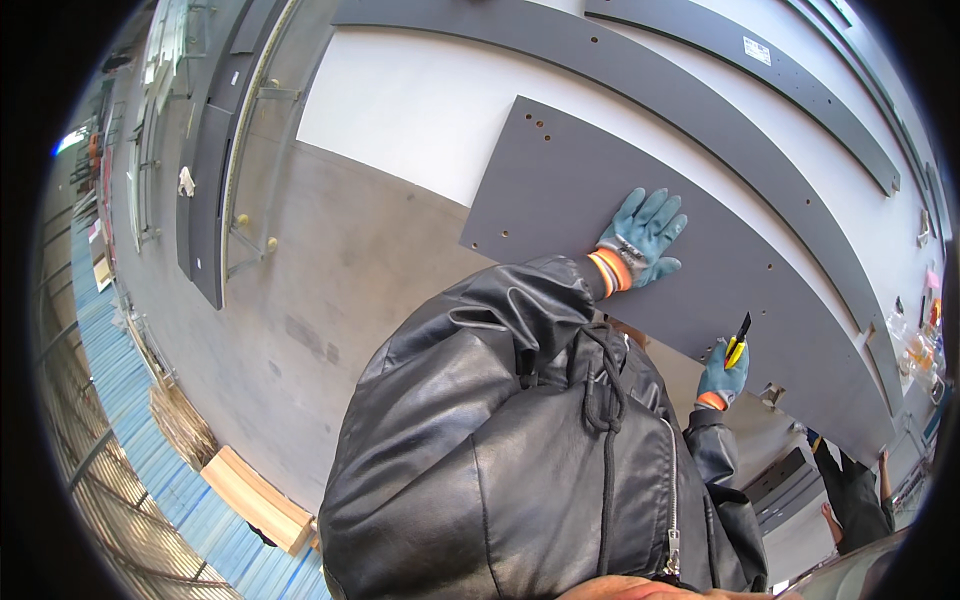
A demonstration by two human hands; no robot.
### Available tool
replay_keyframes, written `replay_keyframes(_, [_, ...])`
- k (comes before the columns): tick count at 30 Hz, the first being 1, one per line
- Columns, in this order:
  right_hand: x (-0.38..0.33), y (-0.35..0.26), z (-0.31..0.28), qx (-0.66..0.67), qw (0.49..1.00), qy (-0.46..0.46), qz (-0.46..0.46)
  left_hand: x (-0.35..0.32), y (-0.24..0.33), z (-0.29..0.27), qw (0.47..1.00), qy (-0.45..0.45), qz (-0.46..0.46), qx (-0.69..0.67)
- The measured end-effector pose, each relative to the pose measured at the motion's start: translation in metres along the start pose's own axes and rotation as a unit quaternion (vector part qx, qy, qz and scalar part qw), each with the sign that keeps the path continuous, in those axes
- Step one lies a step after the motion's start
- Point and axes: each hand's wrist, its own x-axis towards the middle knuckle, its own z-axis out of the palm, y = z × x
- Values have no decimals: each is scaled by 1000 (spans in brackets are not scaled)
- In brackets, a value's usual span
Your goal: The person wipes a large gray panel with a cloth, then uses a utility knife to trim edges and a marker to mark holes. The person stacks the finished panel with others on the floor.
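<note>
Head view: a person in a black leather jacket (520,450) leans over a large grey panel (620,230) lying on a white sheet (420,110) on the floor. The left hand (640,238), in a blue glove with an orange cuff, is spread open and pressed flat on the panel, holding nothing. The right hand (722,377), gloved alike, is closed around a yellow-and-black utility knife (738,341) at the panel's near edge. More long grey boards (700,120) lie beyond it on the sheet.
</note>
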Motion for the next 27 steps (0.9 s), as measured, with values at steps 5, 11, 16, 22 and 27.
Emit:
replay_keyframes(5, [-2,-21,2,0,1000,21,3,24,-30,-9,990,-132,5,-41])
replay_keyframes(11, [3,-1,7,33,999,-14,21,-70,-309,-71,837,236,-454,193])
replay_keyframes(16, [2,-4,18,29,999,-9,-10,-142,-364,-119,740,307,-512,311])
replay_keyframes(22, [12,-37,34,54,997,-53,-29,5,-140,-57,986,120,-111,45])
replay_keyframes(27, [13,-37,35,31,996,-66,-60,36,-140,-38,997,-70,4,-16])
